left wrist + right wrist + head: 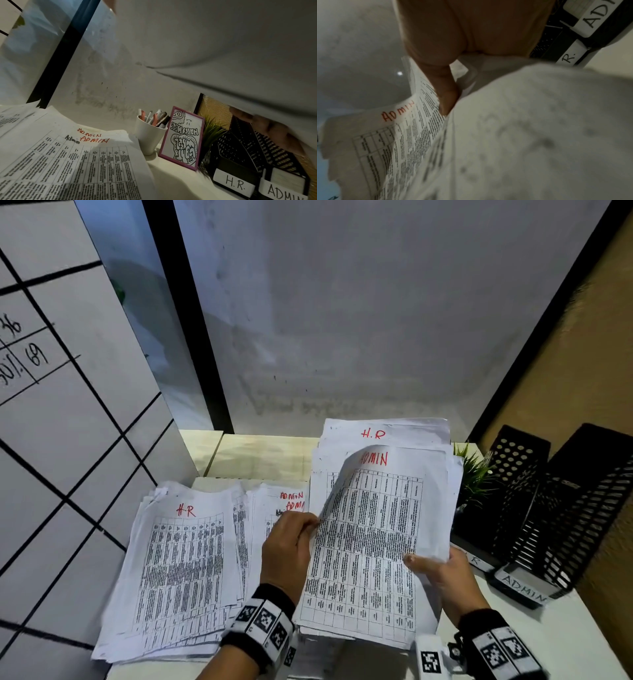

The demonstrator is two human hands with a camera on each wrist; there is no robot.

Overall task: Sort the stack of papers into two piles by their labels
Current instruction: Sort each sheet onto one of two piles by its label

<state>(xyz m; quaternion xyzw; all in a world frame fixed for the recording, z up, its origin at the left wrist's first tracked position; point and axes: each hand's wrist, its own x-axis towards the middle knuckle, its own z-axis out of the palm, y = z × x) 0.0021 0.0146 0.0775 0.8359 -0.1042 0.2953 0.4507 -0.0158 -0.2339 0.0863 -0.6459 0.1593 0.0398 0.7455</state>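
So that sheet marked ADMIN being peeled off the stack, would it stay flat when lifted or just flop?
Probably flop: the ADMIN sheet already curls over where the left hand pinches its edge. It looks light, since one pinch raises that side. It may slide easily too; the sorted H.R pile lies fanned and uneven.
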